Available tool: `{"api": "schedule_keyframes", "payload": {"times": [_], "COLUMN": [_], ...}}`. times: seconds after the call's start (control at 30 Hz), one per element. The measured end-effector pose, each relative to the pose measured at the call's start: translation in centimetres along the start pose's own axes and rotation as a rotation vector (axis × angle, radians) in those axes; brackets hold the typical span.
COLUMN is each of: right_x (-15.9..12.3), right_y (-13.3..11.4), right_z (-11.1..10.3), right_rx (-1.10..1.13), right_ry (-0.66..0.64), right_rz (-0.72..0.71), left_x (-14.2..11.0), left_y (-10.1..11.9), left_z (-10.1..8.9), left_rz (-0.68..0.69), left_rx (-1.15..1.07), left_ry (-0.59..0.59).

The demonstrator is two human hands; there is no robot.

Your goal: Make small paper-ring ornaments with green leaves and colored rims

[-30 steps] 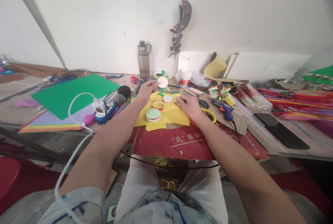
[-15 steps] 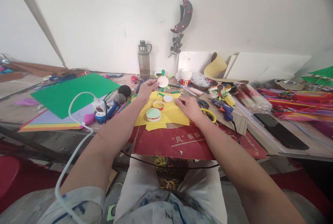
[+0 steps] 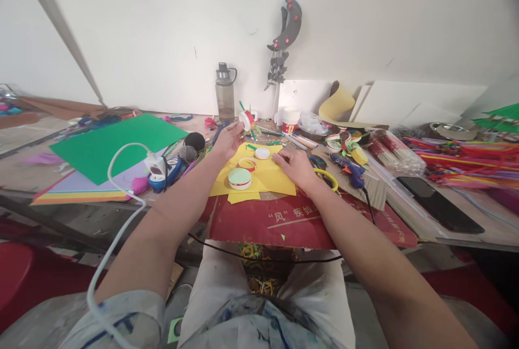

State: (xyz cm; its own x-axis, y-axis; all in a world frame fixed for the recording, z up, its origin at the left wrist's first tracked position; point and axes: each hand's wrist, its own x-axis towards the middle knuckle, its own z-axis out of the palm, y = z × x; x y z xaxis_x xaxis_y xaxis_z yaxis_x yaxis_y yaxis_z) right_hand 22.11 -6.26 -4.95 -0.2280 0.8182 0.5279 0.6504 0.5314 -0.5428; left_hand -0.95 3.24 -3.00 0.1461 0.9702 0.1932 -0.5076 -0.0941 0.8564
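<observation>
head-worn view, facing forward, angled down, near the table (image 3: 20, 177)

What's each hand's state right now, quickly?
Left hand: closed, holding a round paper piece with green strips.
Right hand: fingers bent near the white disc; can't tell whether it holds anything.

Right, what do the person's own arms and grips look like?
Left grip and right grip are ungloved hands. The left sleeve is pale grey-blue with dark blue streaks and a folded-looking edge; below it, the arm is bare. A white cable crosses that sleeve. The right arm shows no sleeve in view.
</observation>
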Motion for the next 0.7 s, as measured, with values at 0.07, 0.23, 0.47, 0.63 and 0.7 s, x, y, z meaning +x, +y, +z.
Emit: {"api": "schedule_keyframes", "payload": {"times": [0.07, 0.23, 0.47, 0.63, 0.7], "right_x": [0.01, -0.03, 0.03, 0.02, 0.02], "right_y": [0.03, 0.06, 0.14, 0.02, 0.04], "right_z": [0.00, -0.01, 0.05, 0.01, 0.02], "right_rx": [0.003, -0.006, -0.018, -0.008, -0.021], "right_ry": [-0.003, -0.001, -0.013, -0.024, -0.027], "right_rz": [0.000, -0.019, -0.021, -0.025, -0.025], "left_x": [0.07, 0.18, 0.40, 0.74, 0.84], "left_y": [-0.06, -0.15, -0.08, -0.12, -0.09], "left_z": [-0.03, 0.01, -0.19, -0.47, -0.57], "left_rz": [0.008, 0.013, 0.055, 0.104, 0.106], "left_rx": [-0.001, 0.005, 0.003, 0.042, 0.035], "left_ry": [0.005, 0.031, 0.106, 0.227, 0.278]}}
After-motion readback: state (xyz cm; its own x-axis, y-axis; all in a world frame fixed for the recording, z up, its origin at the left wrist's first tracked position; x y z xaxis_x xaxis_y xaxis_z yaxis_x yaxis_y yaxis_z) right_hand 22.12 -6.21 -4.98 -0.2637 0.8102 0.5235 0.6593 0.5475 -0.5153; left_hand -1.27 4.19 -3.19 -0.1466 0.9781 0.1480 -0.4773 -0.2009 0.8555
